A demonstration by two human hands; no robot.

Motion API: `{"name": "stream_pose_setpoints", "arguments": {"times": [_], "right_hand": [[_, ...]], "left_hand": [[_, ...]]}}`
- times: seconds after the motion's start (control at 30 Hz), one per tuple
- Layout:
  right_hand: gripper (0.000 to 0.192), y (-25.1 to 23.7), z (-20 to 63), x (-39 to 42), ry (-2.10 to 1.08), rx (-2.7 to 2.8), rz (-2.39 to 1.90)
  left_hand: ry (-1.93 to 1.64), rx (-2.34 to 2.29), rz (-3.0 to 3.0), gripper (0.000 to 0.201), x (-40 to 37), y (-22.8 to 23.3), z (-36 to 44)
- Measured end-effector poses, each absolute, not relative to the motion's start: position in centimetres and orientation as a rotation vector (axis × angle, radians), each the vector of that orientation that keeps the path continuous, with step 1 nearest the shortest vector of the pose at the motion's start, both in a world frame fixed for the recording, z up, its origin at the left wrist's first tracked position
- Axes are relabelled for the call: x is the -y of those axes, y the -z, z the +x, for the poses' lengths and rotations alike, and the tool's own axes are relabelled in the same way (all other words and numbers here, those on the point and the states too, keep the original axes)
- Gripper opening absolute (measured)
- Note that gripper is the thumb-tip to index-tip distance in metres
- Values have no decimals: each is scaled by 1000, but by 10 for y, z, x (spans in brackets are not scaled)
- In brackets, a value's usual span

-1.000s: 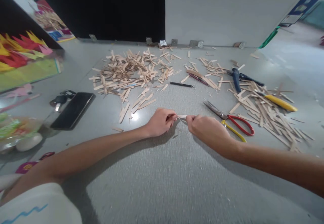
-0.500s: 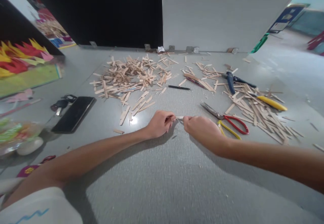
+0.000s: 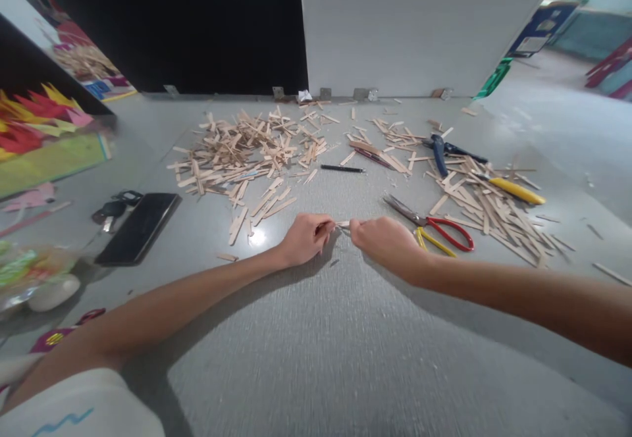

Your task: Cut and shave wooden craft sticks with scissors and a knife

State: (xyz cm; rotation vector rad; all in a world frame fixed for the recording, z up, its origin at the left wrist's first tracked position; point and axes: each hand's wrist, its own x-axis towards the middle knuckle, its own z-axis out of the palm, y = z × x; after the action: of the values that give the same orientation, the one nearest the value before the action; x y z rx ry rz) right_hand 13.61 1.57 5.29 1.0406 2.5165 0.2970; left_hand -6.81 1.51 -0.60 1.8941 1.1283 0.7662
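Observation:
My left hand (image 3: 306,238) is closed, its thumb and fingers pinching one end of a short, pale wooden stick (image 3: 342,225) just above the grey table. Facing it, my right hand (image 3: 380,239) is closed at the stick's other end. Whether that hand also grips a small tool is hidden by its fingers. Scissors (image 3: 407,212) with one red and one yellow handle lie open just beyond my right hand. Several cut sticks (image 3: 269,201) lie flat beyond my left hand.
A heap of cut wooden sticks (image 3: 241,144) spreads at the back, and more (image 3: 494,213) lie right under a yellow-handled tool (image 3: 517,190). Blue-handled pliers (image 3: 438,154) and a black pen (image 3: 342,168) lie there too. A phone (image 3: 139,230) and keys (image 3: 111,212) are left. Upright panels (image 3: 405,29) stand behind.
The view has shifted slightly, so the table things appear further left. My hands stay closed around the stick, about as far apart; the angle of the piece between them differs a little.

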Motion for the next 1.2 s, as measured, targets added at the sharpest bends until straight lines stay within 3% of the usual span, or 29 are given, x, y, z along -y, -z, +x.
{"name": "stream_pose_setpoints", "arguments": {"times": [0.23,0.43,0.63,0.83,0.97,1.2], "right_hand": [[19,-52,145,-42,-263,-2597,951],[27,-46,130,-19,-393,-2477,1151],[23,-50,141,-46,-330,-2604,892],[33,-46,131,-26,-402,-2477,1108],[27,-44,140,-45,-293,-2579,940],[21,-36,134,-33,-280,-2603,1056]], "left_hand": [[-771,-1162,1891,38,-13,6,-68],[-780,-1194,1881,40,-14,9,-68],[-778,-1209,1880,45,-14,9,-69],[-771,-1220,1873,41,-13,7,-69],[-762,-1214,1880,39,-14,7,-69],[-759,-1199,1900,39,-14,10,-70]]}}
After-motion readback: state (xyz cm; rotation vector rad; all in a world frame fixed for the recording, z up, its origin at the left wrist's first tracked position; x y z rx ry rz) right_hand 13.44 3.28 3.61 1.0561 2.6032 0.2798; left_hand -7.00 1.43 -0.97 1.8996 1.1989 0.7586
